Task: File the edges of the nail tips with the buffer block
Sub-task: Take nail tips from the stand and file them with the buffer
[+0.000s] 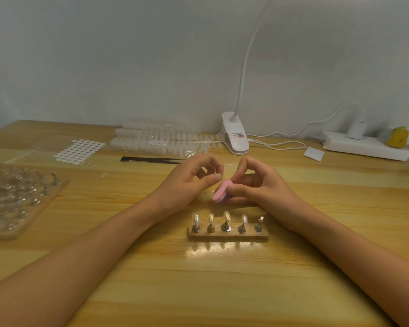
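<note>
Right hand [257, 185] fingers grip the pink buffer block [220, 194]; long axis 1-to-7 o'clock, free end toward 7. Left hand [187, 182] fingers pinched narrow; contents cannot be told.

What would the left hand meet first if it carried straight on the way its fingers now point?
Most likely the pink buffer block, pinched in the right hand. The left hand points its fingers rightward at it, with only a small gap between them, though one view leaves the depth uncertain.

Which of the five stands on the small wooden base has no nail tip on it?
The rightmost stand: its top looks bare, while the other four each carry a clear nail tip.
</note>
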The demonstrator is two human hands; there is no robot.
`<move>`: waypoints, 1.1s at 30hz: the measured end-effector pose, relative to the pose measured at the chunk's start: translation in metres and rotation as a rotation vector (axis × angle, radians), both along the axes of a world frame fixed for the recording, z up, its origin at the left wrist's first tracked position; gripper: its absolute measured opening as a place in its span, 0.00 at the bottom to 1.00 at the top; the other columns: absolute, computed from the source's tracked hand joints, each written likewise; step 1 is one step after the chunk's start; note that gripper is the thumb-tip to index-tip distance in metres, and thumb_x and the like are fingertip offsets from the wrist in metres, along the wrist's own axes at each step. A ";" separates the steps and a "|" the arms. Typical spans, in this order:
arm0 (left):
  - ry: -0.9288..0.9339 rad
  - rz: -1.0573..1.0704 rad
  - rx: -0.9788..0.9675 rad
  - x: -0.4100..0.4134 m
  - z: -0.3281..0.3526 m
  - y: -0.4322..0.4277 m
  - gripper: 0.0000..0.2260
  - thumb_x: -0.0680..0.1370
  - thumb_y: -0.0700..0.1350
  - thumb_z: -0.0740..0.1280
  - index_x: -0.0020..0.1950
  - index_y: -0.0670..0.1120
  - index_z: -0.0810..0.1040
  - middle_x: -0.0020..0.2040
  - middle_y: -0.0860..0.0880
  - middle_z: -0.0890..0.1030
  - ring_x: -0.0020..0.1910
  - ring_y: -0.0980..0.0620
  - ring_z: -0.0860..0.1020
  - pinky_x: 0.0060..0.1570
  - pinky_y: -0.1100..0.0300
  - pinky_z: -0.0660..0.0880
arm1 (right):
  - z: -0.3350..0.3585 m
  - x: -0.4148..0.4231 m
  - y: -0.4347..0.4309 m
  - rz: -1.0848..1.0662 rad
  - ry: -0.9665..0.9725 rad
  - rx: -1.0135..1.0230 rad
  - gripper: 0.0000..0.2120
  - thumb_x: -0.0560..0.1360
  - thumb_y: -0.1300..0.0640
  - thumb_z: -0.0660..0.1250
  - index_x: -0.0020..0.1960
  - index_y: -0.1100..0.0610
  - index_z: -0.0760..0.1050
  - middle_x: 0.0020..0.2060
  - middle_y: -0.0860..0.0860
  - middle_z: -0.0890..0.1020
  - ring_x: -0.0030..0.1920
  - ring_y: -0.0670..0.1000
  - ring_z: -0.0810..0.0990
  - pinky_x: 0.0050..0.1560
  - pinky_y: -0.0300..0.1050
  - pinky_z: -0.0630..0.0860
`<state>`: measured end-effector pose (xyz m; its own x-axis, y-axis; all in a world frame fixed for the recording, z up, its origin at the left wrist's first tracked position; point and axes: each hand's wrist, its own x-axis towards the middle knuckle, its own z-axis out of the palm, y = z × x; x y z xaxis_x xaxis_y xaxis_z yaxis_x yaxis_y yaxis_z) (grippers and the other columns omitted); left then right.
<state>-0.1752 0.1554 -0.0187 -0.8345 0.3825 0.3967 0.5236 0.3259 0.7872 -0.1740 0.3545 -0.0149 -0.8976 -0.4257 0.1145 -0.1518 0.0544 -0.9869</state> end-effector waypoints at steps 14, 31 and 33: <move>0.021 -0.003 -0.018 0.000 0.000 -0.001 0.06 0.80 0.39 0.64 0.47 0.51 0.75 0.45 0.59 0.76 0.44 0.62 0.73 0.42 0.70 0.70 | 0.001 0.000 0.000 -0.027 -0.026 -0.034 0.11 0.72 0.61 0.70 0.49 0.62 0.70 0.45 0.63 0.86 0.48 0.60 0.86 0.51 0.54 0.83; -0.348 0.033 0.163 0.003 0.008 -0.007 0.07 0.70 0.54 0.71 0.42 0.52 0.81 0.33 0.55 0.77 0.26 0.59 0.68 0.25 0.68 0.64 | 0.000 -0.019 0.038 -0.125 0.523 0.657 0.08 0.73 0.53 0.74 0.50 0.54 0.79 0.46 0.45 0.81 0.50 0.44 0.78 0.51 0.41 0.73; -0.369 0.036 0.146 0.003 0.009 -0.006 0.07 0.70 0.54 0.71 0.42 0.53 0.82 0.32 0.55 0.77 0.25 0.60 0.67 0.24 0.68 0.64 | 0.004 -0.016 0.038 -0.242 0.706 0.764 0.13 0.72 0.45 0.73 0.53 0.50 0.79 0.49 0.43 0.79 0.52 0.44 0.73 0.55 0.47 0.71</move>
